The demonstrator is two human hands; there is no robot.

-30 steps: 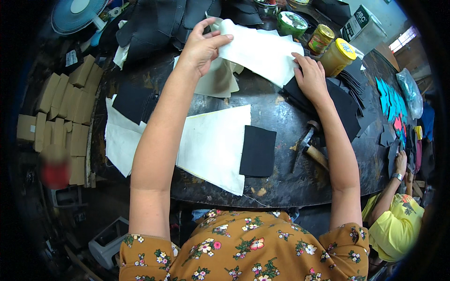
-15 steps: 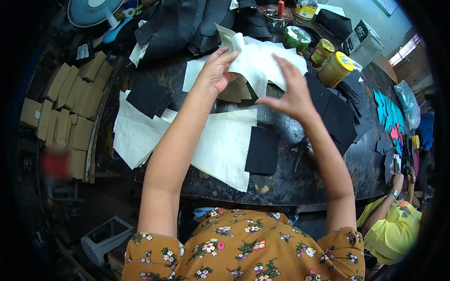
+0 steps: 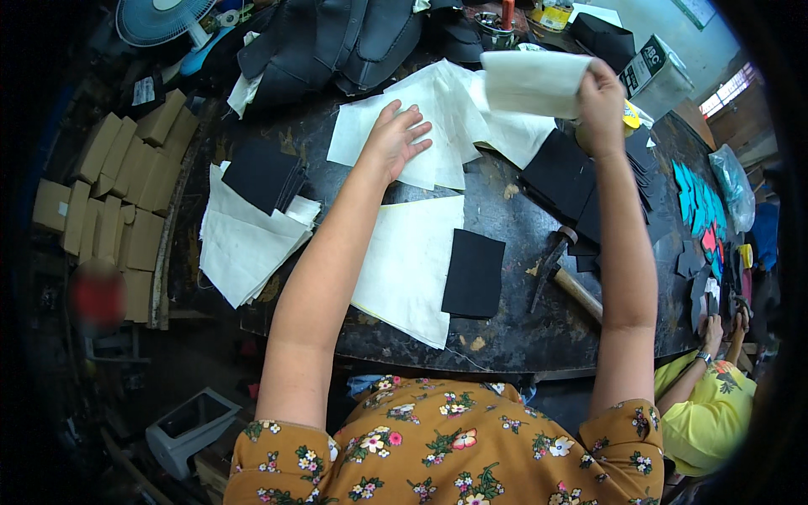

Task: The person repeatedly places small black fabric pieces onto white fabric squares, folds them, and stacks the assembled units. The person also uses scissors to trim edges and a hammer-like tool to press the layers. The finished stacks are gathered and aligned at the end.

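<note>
My right hand (image 3: 603, 109) grips the edge of a white fabric piece (image 3: 537, 82), raised above the table's far right part. Fingers spread, my left hand (image 3: 399, 141) is over a spread of white fabric sheets (image 3: 446, 114) and holds nothing; whether it touches them I cannot tell. Closer to me lies another white fabric sheet (image 3: 404, 261), partly behind my left forearm, with a small black square piece (image 3: 473, 273) beside it. On the left, a stack of black pieces (image 3: 263, 175) rests on white fabric pieces (image 3: 248, 244).
A hammer (image 3: 576, 290) lies near my right forearm, close to black pieces (image 3: 560, 177). Black moulded sheets (image 3: 337, 50) are heaped at the back. Cardboard boxes (image 3: 126, 168) stand left of the table (image 3: 387, 349). On the right, another person (image 3: 711, 404) works near turquoise cut pieces (image 3: 694, 198).
My right hand has moved right and up and now holds a white fabric piece. My left hand has let go of the fabric and opened. The hammer has come into view.
</note>
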